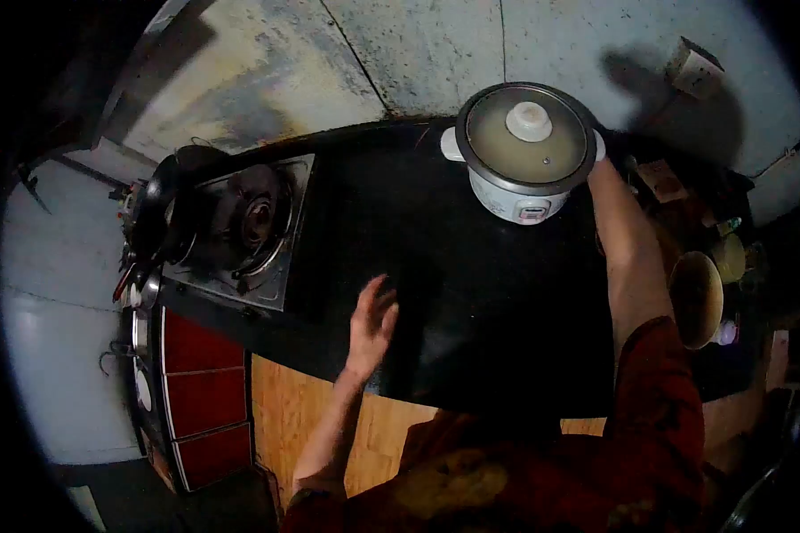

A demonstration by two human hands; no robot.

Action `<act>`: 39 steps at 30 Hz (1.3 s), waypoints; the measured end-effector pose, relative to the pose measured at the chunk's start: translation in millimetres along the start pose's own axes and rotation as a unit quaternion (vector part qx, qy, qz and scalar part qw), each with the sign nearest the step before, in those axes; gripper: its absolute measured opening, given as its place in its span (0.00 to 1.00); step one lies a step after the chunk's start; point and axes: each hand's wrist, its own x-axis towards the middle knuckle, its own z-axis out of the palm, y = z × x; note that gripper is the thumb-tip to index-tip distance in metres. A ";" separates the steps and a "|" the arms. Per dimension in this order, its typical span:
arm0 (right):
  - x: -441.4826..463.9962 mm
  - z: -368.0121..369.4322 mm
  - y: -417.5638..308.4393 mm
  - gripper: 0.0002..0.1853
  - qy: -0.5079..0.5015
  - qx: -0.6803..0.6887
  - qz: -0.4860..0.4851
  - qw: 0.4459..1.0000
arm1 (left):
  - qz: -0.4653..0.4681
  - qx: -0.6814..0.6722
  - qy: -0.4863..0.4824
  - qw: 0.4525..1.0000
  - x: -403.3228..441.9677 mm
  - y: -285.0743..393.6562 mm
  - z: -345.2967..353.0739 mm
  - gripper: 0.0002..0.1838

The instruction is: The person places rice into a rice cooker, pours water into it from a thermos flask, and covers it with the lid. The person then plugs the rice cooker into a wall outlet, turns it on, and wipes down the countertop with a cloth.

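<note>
A white rice cooker (516, 200) with a dark-rimmed glass lid (498, 147) and a white knob stands upright on the black countertop (453, 311), near the wall. My right arm reaches to its right side, and my right hand (601, 172) is at the right handle (600, 147). The cooker hides the fingers, so their grip does not show. My left hand (373, 322) hovers over the counter's front part, left of the cooker. Its fingers are slightly bent and apart, with nothing in them.
On the left, a gas stove (258, 222) is set on the counter, with dark pans (156, 209) beside it. A round tan bowl (696, 300) and smaller items crowd the right end. A socket box (694, 68) is on the wall. Red drawers (204, 395) sit below the stove.
</note>
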 end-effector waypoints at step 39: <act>-143.0 41.4 70.6 0.12 0.154 -0.338 -0.238 0.897 | -0.178 -0.455 -0.047 0.871 145.0 31.9 9.6 0.38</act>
